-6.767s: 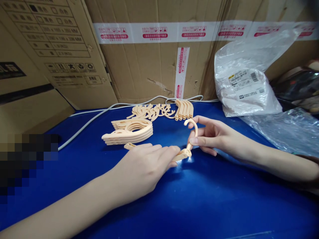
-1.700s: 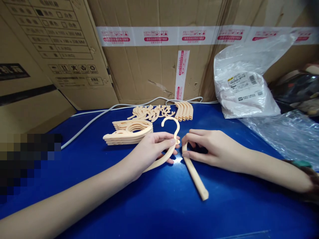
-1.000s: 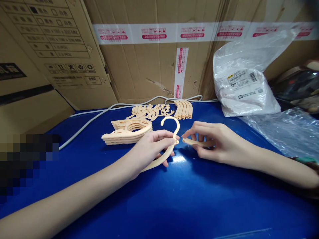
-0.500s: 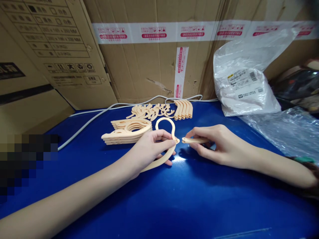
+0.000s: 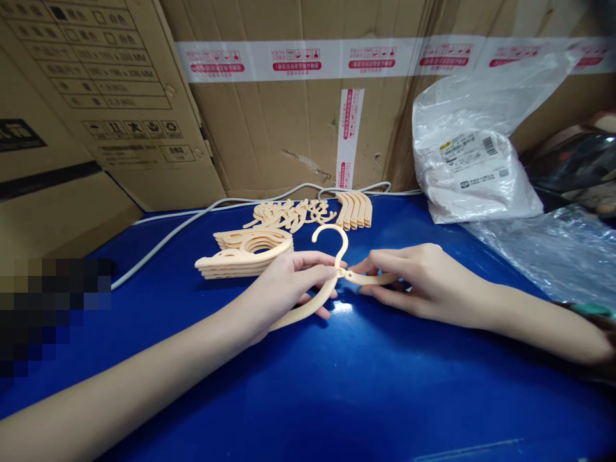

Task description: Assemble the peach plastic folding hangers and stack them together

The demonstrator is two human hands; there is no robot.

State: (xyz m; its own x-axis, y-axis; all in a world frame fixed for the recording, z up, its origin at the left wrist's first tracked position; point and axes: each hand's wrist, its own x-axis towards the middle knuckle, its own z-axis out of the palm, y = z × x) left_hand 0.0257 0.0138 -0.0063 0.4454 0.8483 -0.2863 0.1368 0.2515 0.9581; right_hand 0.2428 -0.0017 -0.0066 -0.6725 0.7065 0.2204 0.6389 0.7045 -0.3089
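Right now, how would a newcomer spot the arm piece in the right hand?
Above the blue table, find the right hand. It pinches a cream arm piece whose holed end points toward the left hand. Unlike the hooked part there, it shows no hook.

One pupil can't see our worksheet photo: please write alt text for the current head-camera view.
A left hand holds a peach plastic hook with one curved arm, while a right hand holds another curved peach plastic arm, its end at the hook's base. Beyond, stacked peach plastic pieces lie on a glossy blue tabletop.
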